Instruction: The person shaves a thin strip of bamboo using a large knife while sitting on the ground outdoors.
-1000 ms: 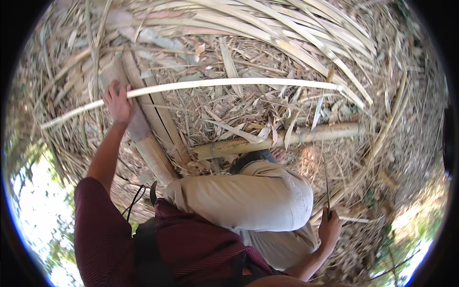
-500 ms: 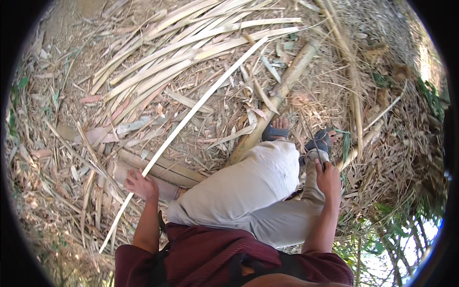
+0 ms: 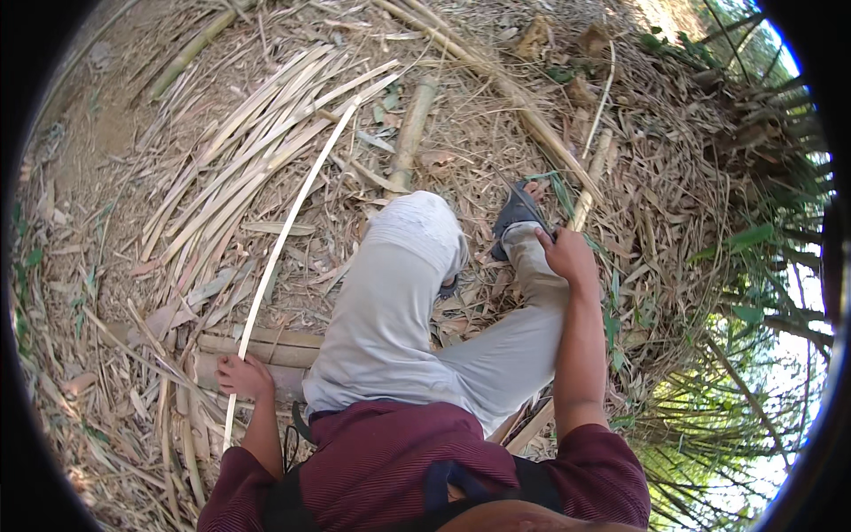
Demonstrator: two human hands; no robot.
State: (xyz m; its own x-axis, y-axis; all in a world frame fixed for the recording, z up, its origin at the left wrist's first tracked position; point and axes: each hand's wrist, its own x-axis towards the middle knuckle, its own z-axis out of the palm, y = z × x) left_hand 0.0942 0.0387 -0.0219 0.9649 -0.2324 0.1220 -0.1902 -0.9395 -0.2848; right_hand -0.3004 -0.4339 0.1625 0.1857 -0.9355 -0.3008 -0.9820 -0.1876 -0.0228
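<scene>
Beside my left hip, my left hand (image 3: 245,376) is closed round a long, pale, split bamboo strip (image 3: 286,224). The strip runs from near my left sleeve up to the far pile, bowing slightly. My right hand (image 3: 568,254) grips the dark handle of a long, thin-bladed knife (image 3: 533,209) near my right shin. Its blade points away from me, over the sandal (image 3: 517,215) on my right foot, and its tip is hard to make out.
A pile of split bamboo strips (image 3: 226,191) lies at the far left. Thick bamboo pieces (image 3: 266,348) rest by my left hip, and another bamboo pole (image 3: 414,133) lies ahead. A long stalk (image 3: 505,82) crosses the far right. Green foliage (image 3: 709,426) stands to the right.
The whole view has turned, and my knees and the right foot appear farther left. My left fingers have curled in around the strip. The knife stays in my right hand.
</scene>
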